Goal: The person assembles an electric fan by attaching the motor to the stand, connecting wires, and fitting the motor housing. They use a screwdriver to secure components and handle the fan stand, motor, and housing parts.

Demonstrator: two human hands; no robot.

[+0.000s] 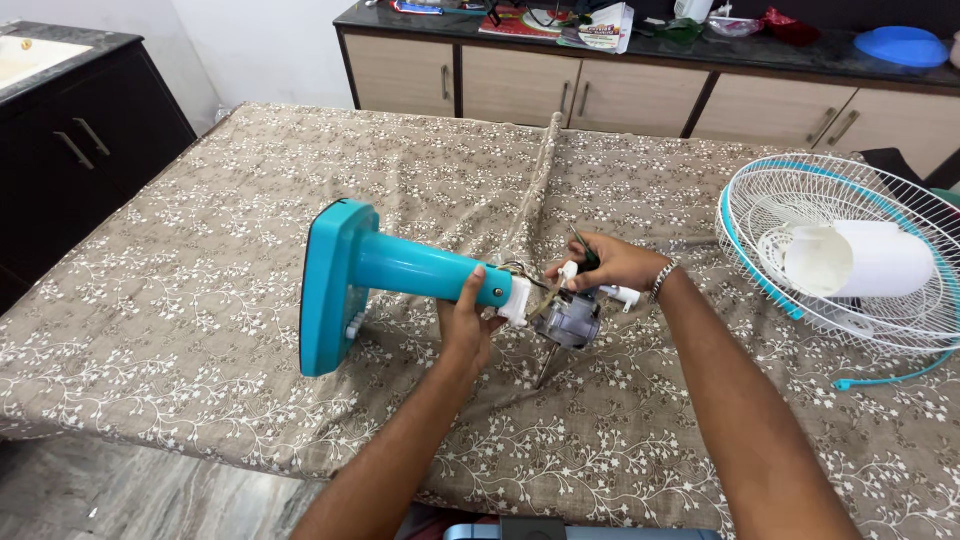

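L hand [467, 322] wraps teal fan stand [400, 272]; R hand [610, 265] pinches green-handled screwdriver [584, 254] at motor [566, 320]; tip hidden.

a teal fan stand [400, 270] lies on its side on a table covered with a brown floral cloth [250, 190], its flat square base [335, 287] turned up on edge toward the left. the left hand [467, 325] wraps around the stand's column near its white end piece. just beside it, the right hand [612, 265], with a metal bracelet at the wrist, pinches a green-handled screwdriver [583, 252] above the bare grey motor [568, 320], where loose wires show. to the right lie a white wire fan guard [850, 200] with a teal rim and a white motor cover [860, 258] resting on it. behind stands a cabinet with a dark countertop [800, 55] holding papers and a blue lid [902, 45].
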